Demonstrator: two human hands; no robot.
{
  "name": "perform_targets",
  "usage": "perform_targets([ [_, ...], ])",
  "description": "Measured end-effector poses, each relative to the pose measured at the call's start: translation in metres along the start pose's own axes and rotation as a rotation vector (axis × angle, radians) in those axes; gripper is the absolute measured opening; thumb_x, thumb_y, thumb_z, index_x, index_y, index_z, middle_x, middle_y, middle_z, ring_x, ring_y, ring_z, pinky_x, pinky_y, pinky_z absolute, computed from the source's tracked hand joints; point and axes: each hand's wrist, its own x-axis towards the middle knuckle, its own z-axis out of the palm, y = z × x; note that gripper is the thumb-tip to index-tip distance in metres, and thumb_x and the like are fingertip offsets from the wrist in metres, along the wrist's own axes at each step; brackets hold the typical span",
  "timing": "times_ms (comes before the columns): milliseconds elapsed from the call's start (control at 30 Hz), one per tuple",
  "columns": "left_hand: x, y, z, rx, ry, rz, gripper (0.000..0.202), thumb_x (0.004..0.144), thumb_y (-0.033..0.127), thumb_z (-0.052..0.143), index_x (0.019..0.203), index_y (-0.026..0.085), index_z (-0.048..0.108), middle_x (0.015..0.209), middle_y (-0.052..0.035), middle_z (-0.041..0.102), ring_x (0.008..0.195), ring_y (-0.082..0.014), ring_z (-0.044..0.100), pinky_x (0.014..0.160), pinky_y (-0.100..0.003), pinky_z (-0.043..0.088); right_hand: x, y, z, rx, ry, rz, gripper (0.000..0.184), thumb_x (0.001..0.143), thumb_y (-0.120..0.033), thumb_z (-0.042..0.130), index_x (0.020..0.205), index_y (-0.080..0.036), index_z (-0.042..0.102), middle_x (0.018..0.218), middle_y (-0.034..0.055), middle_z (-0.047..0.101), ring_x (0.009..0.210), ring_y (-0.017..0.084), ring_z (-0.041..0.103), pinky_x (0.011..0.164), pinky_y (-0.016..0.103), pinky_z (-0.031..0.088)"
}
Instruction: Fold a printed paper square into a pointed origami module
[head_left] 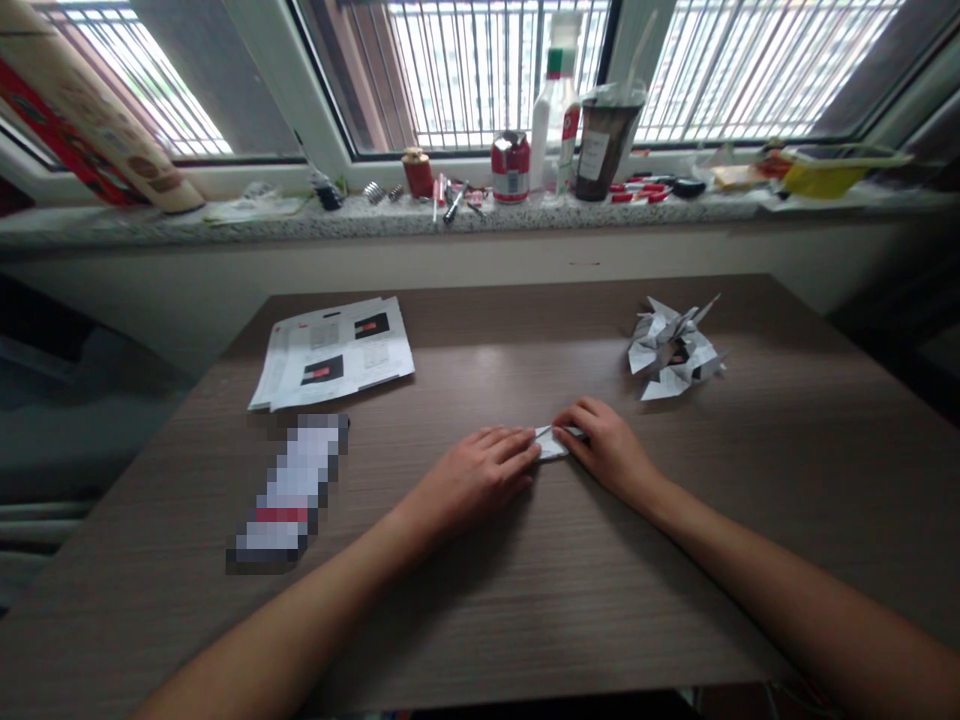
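Note:
A small piece of folded white paper (552, 446) lies on the table between my two hands. My left hand (480, 468) holds its left end down, the fingers close together and bent over it. At the other end, my right hand (600, 445) pinches the paper's upper right edge with thumb and fingers. Both hands cover parts of the paper, so its full shape is hidden. Beyond my right hand sit several folded paper pieces (667, 335) with pointed tips, bunched together.
A stack of printed sheets (337, 355) lies at the back left of the brown table (495, 620). Nearer me is a blurred-out oblong object (289, 490). Along the windowsill (300, 228) stand a red can (511, 168), a clear bottle (551, 130), a dark cup (606, 145) and small items.

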Motion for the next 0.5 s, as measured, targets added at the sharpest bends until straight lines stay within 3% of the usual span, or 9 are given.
perform_targets([
  [333, -0.0073, -0.0017, 0.0006, 0.031, -0.109, -0.007, 0.049, 0.107, 0.041, 0.049, 0.152, 0.022, 0.048, 0.159, -0.0088, 0.048, 0.147, -0.0257, 0.044, 0.126, -0.047, 0.028, -0.0008, -0.0014, 0.0011, -0.1, 0.002, -0.024, 0.012, 0.101, -0.023, 0.06, 0.093, -0.02, 0.068, 0.094, 0.0066, 0.064, 0.089, 0.024, 0.061, 0.081, 0.035, 0.049],
  [500, -0.0097, -0.0037, 0.0009, 0.036, -0.149, -0.006, 0.052, 0.108, 0.043, 0.047, 0.157, 0.025, 0.041, 0.163, -0.0064, 0.042, 0.15, -0.0236, 0.04, 0.129, -0.047, 0.02, -0.0013, -0.0046, -0.003, -0.256, -0.021, -0.057, 0.016, 0.102, -0.025, 0.06, 0.093, -0.018, 0.071, 0.095, 0.0084, 0.066, 0.089, 0.024, 0.061, 0.081, 0.036, 0.049],
])
